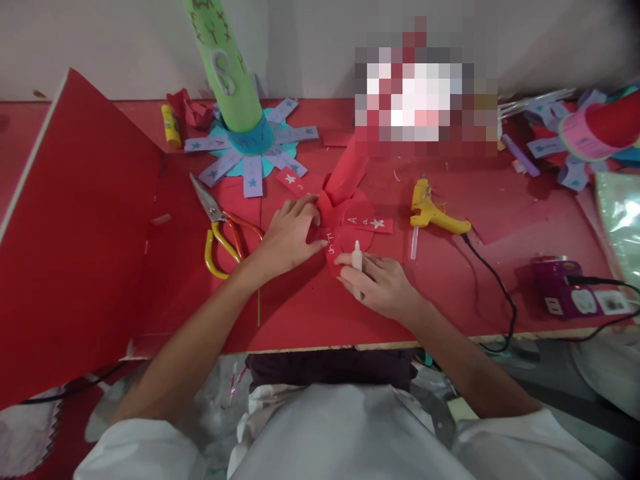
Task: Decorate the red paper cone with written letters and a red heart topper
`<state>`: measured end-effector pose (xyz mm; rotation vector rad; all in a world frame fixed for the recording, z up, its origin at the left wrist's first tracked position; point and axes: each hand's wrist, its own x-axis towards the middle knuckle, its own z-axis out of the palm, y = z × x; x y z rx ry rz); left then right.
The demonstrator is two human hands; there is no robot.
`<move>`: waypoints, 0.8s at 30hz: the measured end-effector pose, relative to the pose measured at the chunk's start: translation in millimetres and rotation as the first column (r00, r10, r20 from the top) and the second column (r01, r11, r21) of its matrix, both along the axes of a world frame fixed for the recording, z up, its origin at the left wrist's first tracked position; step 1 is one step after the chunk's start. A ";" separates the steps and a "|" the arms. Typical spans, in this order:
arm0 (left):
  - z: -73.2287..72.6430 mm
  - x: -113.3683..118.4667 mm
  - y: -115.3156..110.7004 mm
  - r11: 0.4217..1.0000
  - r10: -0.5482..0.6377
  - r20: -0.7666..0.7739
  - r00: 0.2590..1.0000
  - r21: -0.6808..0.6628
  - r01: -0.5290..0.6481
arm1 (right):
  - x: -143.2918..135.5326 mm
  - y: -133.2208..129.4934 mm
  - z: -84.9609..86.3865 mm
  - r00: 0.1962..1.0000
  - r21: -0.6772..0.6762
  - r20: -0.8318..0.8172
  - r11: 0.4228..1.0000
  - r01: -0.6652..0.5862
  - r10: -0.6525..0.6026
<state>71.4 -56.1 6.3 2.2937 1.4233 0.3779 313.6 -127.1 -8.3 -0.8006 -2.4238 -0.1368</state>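
A red paper craft (361, 205) with petals and lettered strips lies at the middle of the red table, a red paper tube (349, 170) rising from it. My left hand (295, 233) rests on the craft's left side with bent fingers, thumb toward the strip with white letters (330, 244); what its fingers hold, if anything, is hidden. My right hand (383, 283) is closed round a small white bottle-like pen (357, 257), its tip pointing up and away from me. The fingertips of that hand touch the craft's near edge.
Scissors (215, 212) lie left of my left hand. Behind them stand a green paper tube (227, 73) on a blue base and a yellow glue stick (171, 127). A yellow glue gun (434, 212), its cable and a purple box (563, 287) are at right. A red panel (85, 233) stands left.
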 end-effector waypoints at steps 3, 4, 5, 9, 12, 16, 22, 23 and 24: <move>0.3 0.1 -0.2 1.000 0.003 0.003 1.000 0.009 -0.003 | 4.9 -1.1 -1.5 0.996 -0.055 -0.078 0.997 -0.045 0.040; 0.6 0.2 -0.4 1.000 0.004 0.005 1.000 0.012 -0.004 | 5.8 -1.3 -1.9 0.995 -0.082 -0.086 0.995 -0.059 0.052; 1.0 0.3 -0.5 1.000 0.005 0.005 1.000 0.014 -0.005 | 6.4 -1.3 -2.1 0.994 -0.112 -0.085 0.991 -0.072 0.063; 2.0 0.8 -0.6 1.000 0.013 0.000 1.000 0.011 -0.013 | 6.9 -0.3 3.8 0.980 -0.255 -0.164 0.955 -0.149 0.109; 2.2 1.2 0.0 1.000 0.013 -0.013 1.000 0.000 -0.013 | 7.0 2.1 18.4 0.909 -0.380 -0.411 0.892 -0.245 0.075; 3.1 1.0 1.3 1.000 0.016 -0.044 0.999 -0.004 -0.017 | 4.3 12.7 36.4 0.864 -0.471 -0.503 0.833 -0.290 0.016; 5.0 -0.2 0.7 1.000 -0.001 -0.038 0.999 -0.015 0.000 | -3.1 26.3 20.8 0.814 -0.437 -0.579 0.856 -0.276 -0.034; 5.2 0.0 0.5 1.000 0.005 -0.042 0.999 -0.014 -0.005 | -3.7 26.1 16.8 0.814 -0.441 -0.579 0.858 -0.265 -0.046; 5.3 0.4 0.4 1.000 0.010 -0.046 0.999 -0.013 -0.011 | -4.2 25.4 13.5 0.816 -0.449 -0.576 0.855 -0.258 -0.057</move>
